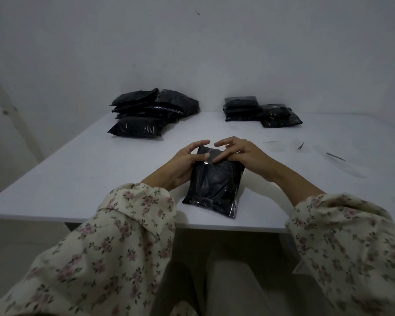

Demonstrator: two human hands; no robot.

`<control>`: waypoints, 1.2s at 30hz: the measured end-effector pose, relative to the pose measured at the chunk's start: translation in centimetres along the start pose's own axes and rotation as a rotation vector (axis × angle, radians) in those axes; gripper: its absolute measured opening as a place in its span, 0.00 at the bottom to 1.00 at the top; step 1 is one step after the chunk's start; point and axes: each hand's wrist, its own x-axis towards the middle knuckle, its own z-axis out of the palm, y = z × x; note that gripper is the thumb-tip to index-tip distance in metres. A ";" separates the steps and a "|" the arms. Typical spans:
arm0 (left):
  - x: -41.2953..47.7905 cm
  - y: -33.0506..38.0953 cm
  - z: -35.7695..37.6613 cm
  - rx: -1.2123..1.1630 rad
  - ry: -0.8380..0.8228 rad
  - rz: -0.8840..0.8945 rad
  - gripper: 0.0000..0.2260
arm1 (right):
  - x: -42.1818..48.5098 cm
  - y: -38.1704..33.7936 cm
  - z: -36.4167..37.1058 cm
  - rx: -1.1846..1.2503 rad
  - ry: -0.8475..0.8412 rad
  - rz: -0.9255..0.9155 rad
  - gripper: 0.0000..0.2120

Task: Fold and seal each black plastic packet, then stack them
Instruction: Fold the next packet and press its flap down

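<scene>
A black plastic packet (214, 185) lies on the white table (100, 169) near its front edge, its far end tilted up. My left hand (187, 160) grips the packet's left upper side, thumb on the folded flap. My right hand (240, 151) holds the upper right side, its thumb pressing the flap and its fingers arched over the top edge. A loose heap of black packets (151, 112) sits at the far left. A neater stack of black packets (260, 110) sits at the far right.
Thin clear strips and small dark scraps (333, 156) lie on the table to the right of my hands. A white wall runs close behind the table. My floral sleeves (128, 224) hang over the front edge.
</scene>
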 end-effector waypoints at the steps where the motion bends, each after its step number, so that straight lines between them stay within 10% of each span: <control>1: 0.0 0.0 0.1 -0.002 -0.002 -0.002 0.16 | 0.0 -0.1 -0.2 -0.025 -0.023 0.005 0.16; 20: 0.6 -0.2 0.0 -0.045 0.056 0.014 0.16 | -0.9 -0.1 -1.0 -0.344 0.019 0.074 0.35; 29: 0.0 0.1 -0.2 -0.130 0.019 -0.023 0.18 | -1.3 1.9 0.9 -0.844 0.057 -0.199 0.26; 36: -0.1 -0.3 0.0 -0.178 0.059 -0.047 0.17 | -1.8 2.5 1.6 -0.743 0.131 -0.298 0.19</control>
